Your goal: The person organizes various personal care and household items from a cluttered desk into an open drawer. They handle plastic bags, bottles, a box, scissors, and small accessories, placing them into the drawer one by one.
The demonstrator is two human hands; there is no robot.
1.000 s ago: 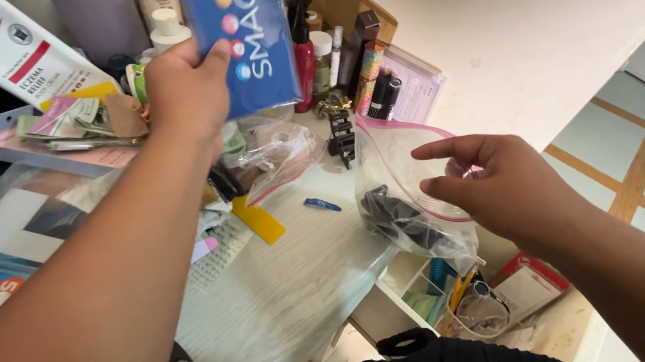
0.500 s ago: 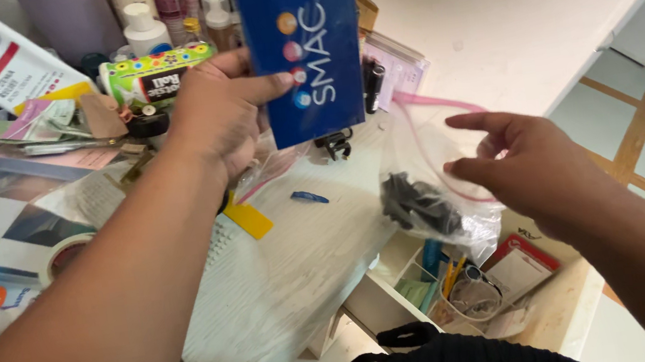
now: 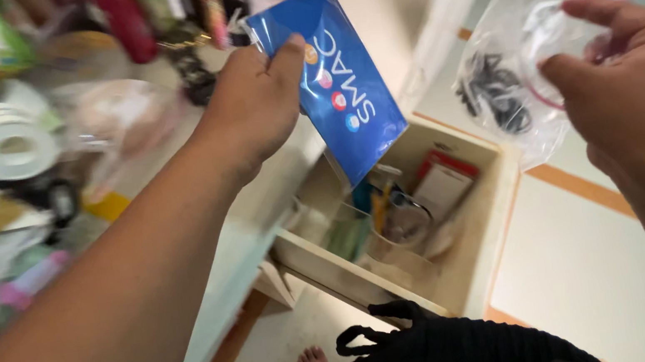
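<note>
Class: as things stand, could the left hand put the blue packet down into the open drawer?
Probably yes: the left hand holds the blue packet directly above the open drawer, and nothing lies between them.

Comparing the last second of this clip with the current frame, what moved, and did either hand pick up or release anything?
The left hand has carried the blue card pouch from over the cluttered desk out above the open drawer. The right hand has lifted the clear zip bag of dark items off the desk edge into the air. Nothing was released: both hands keep their grips, and the drawer stays open.
</note>
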